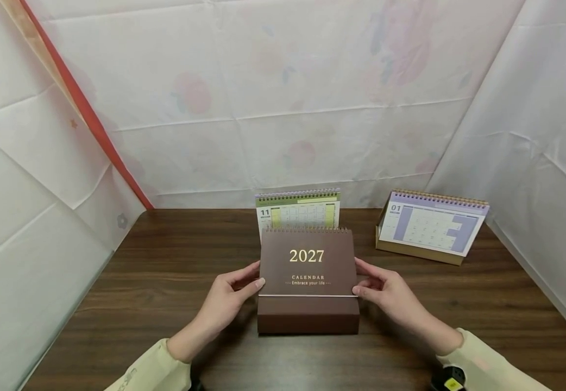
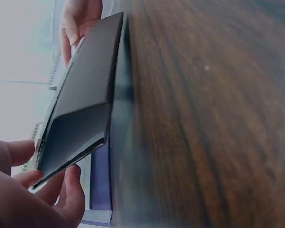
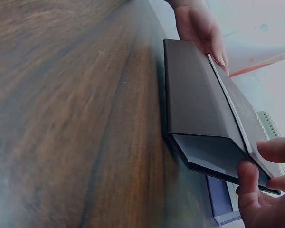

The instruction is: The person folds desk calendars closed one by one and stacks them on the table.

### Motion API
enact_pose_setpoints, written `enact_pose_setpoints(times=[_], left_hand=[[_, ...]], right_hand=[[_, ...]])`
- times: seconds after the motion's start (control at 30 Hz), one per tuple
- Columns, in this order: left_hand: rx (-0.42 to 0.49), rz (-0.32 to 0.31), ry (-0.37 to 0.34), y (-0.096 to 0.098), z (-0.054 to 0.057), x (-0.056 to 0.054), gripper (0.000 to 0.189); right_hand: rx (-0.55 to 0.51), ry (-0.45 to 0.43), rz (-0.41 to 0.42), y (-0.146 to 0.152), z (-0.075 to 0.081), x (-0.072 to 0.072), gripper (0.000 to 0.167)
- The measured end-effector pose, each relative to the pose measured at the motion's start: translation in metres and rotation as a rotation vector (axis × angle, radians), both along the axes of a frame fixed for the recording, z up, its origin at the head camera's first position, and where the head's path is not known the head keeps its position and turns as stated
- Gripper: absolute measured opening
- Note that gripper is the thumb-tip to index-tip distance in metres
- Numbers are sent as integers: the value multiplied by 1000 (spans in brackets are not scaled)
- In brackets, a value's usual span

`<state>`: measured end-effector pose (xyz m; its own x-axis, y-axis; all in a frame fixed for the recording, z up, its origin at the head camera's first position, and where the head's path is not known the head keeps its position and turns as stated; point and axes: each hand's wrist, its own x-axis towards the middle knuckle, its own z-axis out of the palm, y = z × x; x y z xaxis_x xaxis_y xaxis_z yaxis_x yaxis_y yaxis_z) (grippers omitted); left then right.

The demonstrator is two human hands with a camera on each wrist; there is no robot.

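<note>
A dark brown desk calendar [image 1: 307, 271] stands propped up, its cover reading 2027 in gold, with a spiral binding on top and a pale band across the front. My left hand [image 1: 229, 296] holds its left edge, thumb in front and fingers round the side. At the opposite edge, my right hand [image 1: 388, 293] grips it the same way. Both wrist views show the calendar's hollow folded base [image 2: 78, 128] from its ends. Directly behind stands a green-topped calendar [image 1: 307, 209] showing 11, its lower part hidden by the brown one.
To the right, near the back of the wooden table [image 1: 175, 255], a purple calendar [image 1: 434, 222] showing 01 stands angled on a tan base. White patterned sheets [image 1: 283, 108] hang behind the table and along both sides. A red strip [image 1: 87, 108] runs down the left corner.
</note>
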<state>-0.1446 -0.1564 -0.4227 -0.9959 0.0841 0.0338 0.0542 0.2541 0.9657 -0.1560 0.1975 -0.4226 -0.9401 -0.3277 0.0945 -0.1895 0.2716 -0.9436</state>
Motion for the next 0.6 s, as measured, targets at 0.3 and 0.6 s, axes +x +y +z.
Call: enact_pose_setpoints(times=[0.3, 0.6], left_hand=[[-72, 4, -44, 0, -5, 0, 43], [-122, -48, -73, -3, -11, 2, 43]], right_hand=[[67, -46, 27, 0, -5, 0, 63], [112, -86, 55, -2, -12, 3, 62]])
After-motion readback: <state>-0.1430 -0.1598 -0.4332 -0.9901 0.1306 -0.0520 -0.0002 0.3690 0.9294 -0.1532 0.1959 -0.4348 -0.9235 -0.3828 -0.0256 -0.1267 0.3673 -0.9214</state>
